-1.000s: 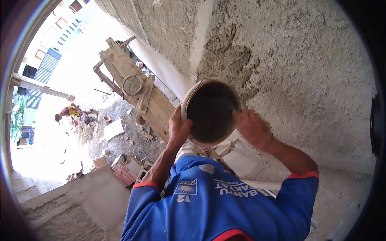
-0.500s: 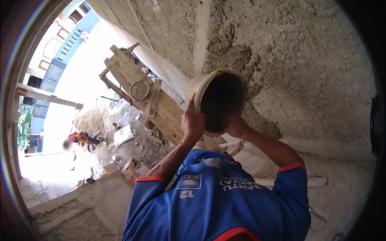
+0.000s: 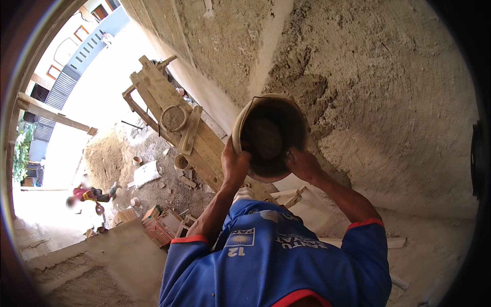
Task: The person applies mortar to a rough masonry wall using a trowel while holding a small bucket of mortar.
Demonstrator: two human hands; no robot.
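In front of my body I hold up a mortar-stained bucket (image 3: 238,134), its mouth turned toward me. A thin wire handle arches over its far rim, and its inside is dark, with a greyish patch at the bottom. My left hand (image 3: 235,162) is closed round the left side of the rim, thumb over the edge. On the right near side, my right hand (image 3: 304,165) grips the rim with fingers curled inward. Just beyond the bucket, wet mortar (image 3: 309,97) clings in a dark rough patch to the wall (image 3: 383,97).
A plank scaffold (image 3: 204,158) runs off to the left, carrying a round mortar container (image 3: 174,118) and a wooden board (image 3: 191,131). Far below are a sand heap (image 3: 105,156), a white sack (image 3: 146,174), stacked bricks (image 3: 162,226) and another person (image 3: 91,194) bending.
The bucket has come slightly left and nearer me, its mouth facing me more fully so the inside shows. Both hands stay on its rim. The person below has shifted.
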